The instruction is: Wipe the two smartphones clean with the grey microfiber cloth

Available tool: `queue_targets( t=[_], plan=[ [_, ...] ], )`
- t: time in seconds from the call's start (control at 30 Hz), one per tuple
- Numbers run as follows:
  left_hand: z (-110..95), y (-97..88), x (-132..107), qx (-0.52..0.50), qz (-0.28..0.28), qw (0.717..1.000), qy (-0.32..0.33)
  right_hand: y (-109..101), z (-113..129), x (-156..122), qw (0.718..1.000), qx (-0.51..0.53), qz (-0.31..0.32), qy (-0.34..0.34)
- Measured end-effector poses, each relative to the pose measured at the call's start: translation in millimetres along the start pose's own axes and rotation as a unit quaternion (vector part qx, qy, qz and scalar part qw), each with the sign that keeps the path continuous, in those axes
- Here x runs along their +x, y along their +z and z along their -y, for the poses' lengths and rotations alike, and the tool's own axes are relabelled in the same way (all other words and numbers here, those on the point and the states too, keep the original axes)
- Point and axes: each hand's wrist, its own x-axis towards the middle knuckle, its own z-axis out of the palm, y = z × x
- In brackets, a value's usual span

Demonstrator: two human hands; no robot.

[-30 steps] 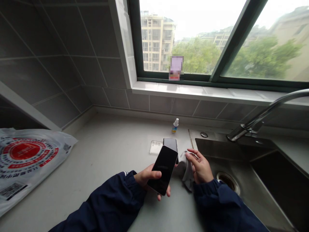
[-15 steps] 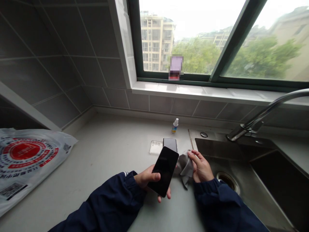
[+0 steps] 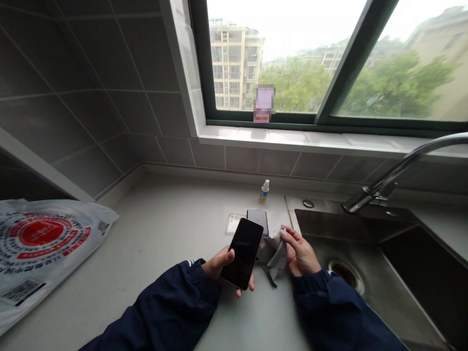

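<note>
The left hand [image 3: 219, 268] is holding a flat black phone [image 3: 242, 253], with its fingers curling around the edges. The right hand [image 3: 302, 253] is gripping a soft grey cloth [image 3: 275, 256] just beside that phone. Behind them, a second black phone [image 3: 258, 218] and a clear plastic phone case [image 3: 234, 223] are lying on the pale counter [image 3: 164, 219], and a small white-capped bottle [image 3: 263, 191] is standing farther back.
</note>
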Motion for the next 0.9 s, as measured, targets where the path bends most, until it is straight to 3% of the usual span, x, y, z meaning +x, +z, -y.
queue_targets(
  t=[0.4,0.9],
  plan=[
    [-3.4,-2.2,-2.3,-0.040,0.009,0.998,0.045,1.2,-3.8,-0.4,0.991,-0.049,0.092,0.082],
    [-9.9,2.9,-4.3,-0.032,0.026,0.998,0.057,-0.2,-6.0,-2.2,0.980,-0.111,0.136,0.090]
  ],
)
